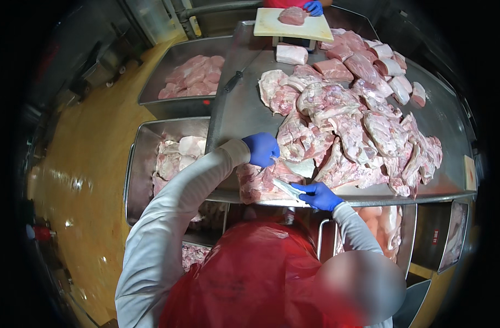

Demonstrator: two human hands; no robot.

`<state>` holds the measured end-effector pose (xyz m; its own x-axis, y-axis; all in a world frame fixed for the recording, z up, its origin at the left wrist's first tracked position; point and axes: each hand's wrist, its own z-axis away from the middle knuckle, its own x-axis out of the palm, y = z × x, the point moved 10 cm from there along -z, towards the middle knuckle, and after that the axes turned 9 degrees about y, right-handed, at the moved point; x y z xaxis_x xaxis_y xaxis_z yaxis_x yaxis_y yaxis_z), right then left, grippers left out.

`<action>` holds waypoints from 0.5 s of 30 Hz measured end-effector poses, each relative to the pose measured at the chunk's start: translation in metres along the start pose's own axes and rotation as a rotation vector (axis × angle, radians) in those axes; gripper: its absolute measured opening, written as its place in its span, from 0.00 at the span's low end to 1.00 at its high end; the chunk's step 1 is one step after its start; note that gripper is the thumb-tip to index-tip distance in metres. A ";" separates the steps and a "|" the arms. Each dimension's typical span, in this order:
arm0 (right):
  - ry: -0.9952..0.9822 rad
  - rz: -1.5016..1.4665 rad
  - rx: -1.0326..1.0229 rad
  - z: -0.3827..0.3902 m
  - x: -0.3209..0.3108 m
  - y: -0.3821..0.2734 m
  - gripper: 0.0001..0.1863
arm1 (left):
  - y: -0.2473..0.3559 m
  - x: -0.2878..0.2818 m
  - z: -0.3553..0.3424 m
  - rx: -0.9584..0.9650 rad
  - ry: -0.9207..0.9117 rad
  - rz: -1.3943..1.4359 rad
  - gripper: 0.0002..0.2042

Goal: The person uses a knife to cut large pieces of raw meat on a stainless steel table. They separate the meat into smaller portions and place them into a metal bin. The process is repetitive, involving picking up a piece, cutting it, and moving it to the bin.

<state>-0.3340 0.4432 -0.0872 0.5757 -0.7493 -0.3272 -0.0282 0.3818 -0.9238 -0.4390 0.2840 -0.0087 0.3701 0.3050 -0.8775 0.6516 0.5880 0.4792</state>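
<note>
On the near edge of the bench (228, 117): meat slab (253, 187) apparently partway worked

Slab ragged, wet, pink streaked white. Left hand (262, 150) clenched at its far edge; anything gripped was hidden. Right hand (319, 197) fingers closed round a slim, pale knife-like tool (285, 187), tip over the slab. Beyond, a heap of fatty, folded cuts (329, 104), seemingly much left to do. Farther off, smooth, blocky pink pieces (362, 65) looked finished. Leftward, a steel tub (173, 127) held pale, soft-edged chunks (191, 146), possibly trimmings.
</note>
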 end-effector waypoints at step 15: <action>-0.035 -0.171 -0.012 -0.044 0.040 -0.009 0.26 | -0.005 -0.018 0.004 -0.146 0.022 -0.021 0.14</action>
<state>-0.3467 0.3860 -0.1003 0.6008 -0.7836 -0.1580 0.0633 0.2436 -0.9678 -0.4464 0.2724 0.0043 0.3418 0.3069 -0.8883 0.5551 0.6968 0.4543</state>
